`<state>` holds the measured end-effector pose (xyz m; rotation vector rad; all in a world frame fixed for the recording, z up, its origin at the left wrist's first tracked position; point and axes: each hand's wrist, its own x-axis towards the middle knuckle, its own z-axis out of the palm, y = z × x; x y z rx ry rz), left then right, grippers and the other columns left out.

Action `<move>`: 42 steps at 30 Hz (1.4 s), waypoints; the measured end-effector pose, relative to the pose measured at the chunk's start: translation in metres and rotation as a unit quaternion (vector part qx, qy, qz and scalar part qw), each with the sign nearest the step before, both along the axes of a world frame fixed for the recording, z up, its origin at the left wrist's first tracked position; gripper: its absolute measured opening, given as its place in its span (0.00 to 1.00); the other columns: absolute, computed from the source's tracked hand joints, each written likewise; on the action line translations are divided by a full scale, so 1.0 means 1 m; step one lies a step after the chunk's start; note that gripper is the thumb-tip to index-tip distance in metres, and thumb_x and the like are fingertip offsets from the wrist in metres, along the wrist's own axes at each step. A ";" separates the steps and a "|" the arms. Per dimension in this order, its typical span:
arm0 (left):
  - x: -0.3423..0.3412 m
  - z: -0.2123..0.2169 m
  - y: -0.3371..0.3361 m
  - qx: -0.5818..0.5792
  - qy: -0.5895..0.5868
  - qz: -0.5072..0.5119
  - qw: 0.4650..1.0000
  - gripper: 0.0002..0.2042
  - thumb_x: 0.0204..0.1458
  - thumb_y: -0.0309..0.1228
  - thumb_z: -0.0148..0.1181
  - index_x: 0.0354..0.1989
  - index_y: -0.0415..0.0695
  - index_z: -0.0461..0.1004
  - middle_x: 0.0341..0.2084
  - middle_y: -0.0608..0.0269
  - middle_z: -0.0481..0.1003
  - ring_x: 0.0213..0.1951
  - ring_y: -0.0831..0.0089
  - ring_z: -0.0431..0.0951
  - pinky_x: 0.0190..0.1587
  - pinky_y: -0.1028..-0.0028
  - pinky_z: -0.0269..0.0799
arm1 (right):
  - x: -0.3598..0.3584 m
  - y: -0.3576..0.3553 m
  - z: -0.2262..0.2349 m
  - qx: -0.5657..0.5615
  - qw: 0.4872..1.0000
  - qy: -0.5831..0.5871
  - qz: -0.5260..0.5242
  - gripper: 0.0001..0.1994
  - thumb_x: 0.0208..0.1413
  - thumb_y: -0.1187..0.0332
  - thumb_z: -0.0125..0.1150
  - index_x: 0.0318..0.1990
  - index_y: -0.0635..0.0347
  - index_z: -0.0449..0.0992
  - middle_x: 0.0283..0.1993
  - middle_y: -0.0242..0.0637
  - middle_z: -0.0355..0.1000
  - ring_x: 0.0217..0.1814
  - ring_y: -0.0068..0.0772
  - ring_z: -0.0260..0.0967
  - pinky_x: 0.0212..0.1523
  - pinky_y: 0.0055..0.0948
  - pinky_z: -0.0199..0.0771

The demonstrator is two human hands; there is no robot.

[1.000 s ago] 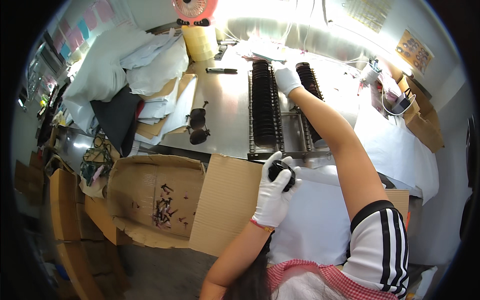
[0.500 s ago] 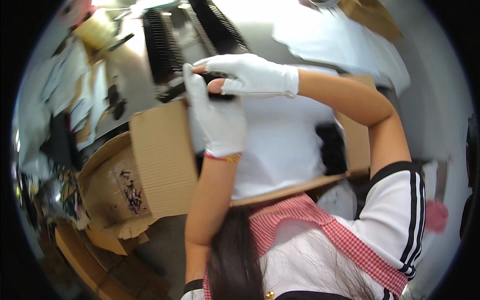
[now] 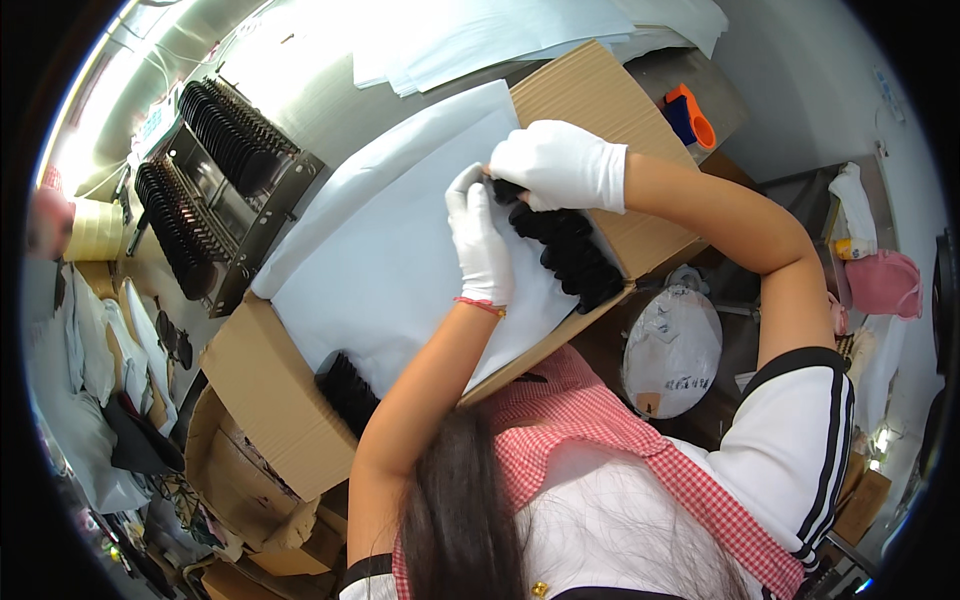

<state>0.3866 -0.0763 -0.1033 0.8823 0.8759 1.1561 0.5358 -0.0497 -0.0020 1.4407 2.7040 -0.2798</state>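
My right hand point(image 3: 560, 165), in a white glove with bare fingertips, is closed on a dark, soft-looking piece point(image 3: 507, 190) whose kind I cannot make out. Fingers drawn together, my gloved left hand point(image 3: 480, 240) meets it at the piece's left end. Both hands are above an open cardboard box point(image 3: 270, 390) lined with a white sheet point(image 3: 400, 230). Just below my right hand, a row of black rounded pieces point(image 3: 565, 250) lies along the box's right side. Another black bunch point(image 3: 347, 390) sits in the near left corner, partly behind my left forearm.
A metal rack point(image 3: 265, 215) with two rows of black pieces stands on the metal table at the left. White sheets point(image 3: 480, 40) lie at the back. An orange and blue tape dispenser point(image 3: 690, 118) is beyond the right flap. A second, torn carton point(image 3: 225, 460) stands lower left.
My view has turned, so the rack now appears farther left and the box looks tilted. My hands have moved from the rack's near end to over the row in the box.
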 end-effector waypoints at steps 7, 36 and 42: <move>0.050 -0.013 -0.009 0.153 0.186 0.055 0.969 0.13 0.64 0.31 0.45 0.50 0.36 0.69 0.46 0.49 0.71 0.48 0.57 0.72 0.55 0.62 0.66 | 0.046 -0.008 -0.001 0.059 0.992 0.106 -0.015 0.24 0.49 0.51 0.69 0.48 0.59 0.78 0.43 0.45 0.78 0.47 0.47 0.76 0.51 0.38 0.74; -0.362 0.160 0.142 0.057 0.711 -0.107 0.693 0.27 0.45 0.46 0.69 0.42 0.32 0.72 0.41 0.42 0.78 0.43 0.51 0.80 0.50 0.64 0.74 | -0.299 0.109 -0.038 0.167 0.892 0.414 0.073 0.09 0.47 0.69 0.65 0.34 0.58 0.73 0.23 0.43 0.73 0.29 0.49 0.72 0.34 0.44 0.73; -0.317 0.160 0.144 -0.126 0.573 -0.087 0.805 0.10 0.56 0.31 0.51 0.30 0.37 0.73 0.19 0.57 0.73 0.17 0.68 0.71 0.18 0.69 0.67 | -0.292 0.114 -0.040 0.143 0.896 0.415 0.074 0.13 0.46 0.66 0.69 0.36 0.58 0.73 0.25 0.42 0.71 0.33 0.49 0.70 0.39 0.43 0.71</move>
